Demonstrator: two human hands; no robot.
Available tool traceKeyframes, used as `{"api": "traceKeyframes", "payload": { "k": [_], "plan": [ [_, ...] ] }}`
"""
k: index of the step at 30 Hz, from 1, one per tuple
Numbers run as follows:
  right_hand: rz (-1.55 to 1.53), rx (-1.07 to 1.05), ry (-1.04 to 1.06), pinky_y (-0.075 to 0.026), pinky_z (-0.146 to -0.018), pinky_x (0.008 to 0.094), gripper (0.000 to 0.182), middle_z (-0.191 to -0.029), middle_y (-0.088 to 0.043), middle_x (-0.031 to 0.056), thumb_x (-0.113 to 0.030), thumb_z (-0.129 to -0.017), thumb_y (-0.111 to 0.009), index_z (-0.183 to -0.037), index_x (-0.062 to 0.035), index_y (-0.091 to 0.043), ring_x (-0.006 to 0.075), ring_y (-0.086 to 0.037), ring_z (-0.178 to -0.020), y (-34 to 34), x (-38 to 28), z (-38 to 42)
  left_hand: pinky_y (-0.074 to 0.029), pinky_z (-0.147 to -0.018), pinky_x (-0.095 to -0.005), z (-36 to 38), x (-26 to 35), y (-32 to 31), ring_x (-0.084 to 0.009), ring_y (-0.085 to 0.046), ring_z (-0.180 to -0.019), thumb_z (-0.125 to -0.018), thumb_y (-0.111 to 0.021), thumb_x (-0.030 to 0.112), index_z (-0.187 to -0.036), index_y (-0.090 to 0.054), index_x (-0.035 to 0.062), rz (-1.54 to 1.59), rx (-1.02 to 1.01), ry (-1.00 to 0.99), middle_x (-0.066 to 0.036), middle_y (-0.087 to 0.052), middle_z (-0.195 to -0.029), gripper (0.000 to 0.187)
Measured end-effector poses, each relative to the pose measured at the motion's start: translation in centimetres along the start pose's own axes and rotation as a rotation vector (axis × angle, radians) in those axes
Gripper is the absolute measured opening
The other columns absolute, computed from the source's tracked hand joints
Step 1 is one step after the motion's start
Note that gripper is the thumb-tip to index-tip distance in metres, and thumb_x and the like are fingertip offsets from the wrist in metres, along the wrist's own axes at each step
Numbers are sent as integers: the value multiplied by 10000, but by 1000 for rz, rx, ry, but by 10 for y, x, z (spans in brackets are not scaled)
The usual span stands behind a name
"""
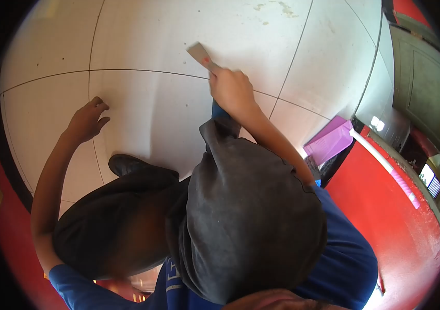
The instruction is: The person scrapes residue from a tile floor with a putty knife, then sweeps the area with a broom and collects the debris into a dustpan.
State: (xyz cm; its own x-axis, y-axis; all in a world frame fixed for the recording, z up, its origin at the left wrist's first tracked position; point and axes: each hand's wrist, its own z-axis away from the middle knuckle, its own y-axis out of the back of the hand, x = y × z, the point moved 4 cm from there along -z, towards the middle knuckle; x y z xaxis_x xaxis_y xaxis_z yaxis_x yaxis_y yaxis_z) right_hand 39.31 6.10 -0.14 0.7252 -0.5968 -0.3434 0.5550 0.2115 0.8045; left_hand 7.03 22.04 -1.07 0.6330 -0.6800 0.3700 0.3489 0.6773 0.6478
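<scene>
My right hand (234, 92) is closed around the handle of a putty knife (200, 54). Its flat blade points up and to the left, close over the white floor tiles (142, 44), and a small red mark shows near its neck. Off to the left, my left hand (86, 121) hangs low over the tiles with nothing in it, the fingers loosely bent and the thumb apart. Small specks dot the tiles around the blade.
A pink dustpan (332, 139) with a white and pink handle leans at the right against a red wall (385, 217). Brownish stains (284, 9) mark the floor at the top. A greenish door panel (421, 77) stands at upper right. My bent knees fill the lower middle.
</scene>
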Motion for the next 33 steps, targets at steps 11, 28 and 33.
{"api": "traceKeyframes", "payload": {
  "k": [11, 28, 33],
  "plan": [
    [22, 203, -96, -531, -740, 472, 302, -885, -669, 242, -303, -940, -512, -1070, -135, -726, 411, -666, -791, 65, 94, -41, -496, -865, -415, 9, -35, 2, -303, -591, -1020, -877, -656, 213, -1100, -606, 66, -25, 0, 159, -118, -574, -1126, 272],
    [29, 142, -203, -530, -754, 430, 307, -847, -669, 229, -328, -927, -528, -994, -104, -728, 410, -655, -810, 92, 142, -27, -506, -828, -418, -16, -28, 22, -324, -593, -973, -856, -680, 187, -1050, -581, 50, -85, 73, 82, -115, -564, -1032, 257],
    [47, 176, -172, -525, -791, 481, 310, -886, -676, 255, -309, -924, -517, -1036, -100, -716, 431, -659, -851, 104, 155, -58, -501, -816, -420, -38, -21, 29, -317, -581, -974, -851, -684, 174, -1016, -574, 47, -226, -129, 87, -115, -577, -1024, 235]
  ]
}}
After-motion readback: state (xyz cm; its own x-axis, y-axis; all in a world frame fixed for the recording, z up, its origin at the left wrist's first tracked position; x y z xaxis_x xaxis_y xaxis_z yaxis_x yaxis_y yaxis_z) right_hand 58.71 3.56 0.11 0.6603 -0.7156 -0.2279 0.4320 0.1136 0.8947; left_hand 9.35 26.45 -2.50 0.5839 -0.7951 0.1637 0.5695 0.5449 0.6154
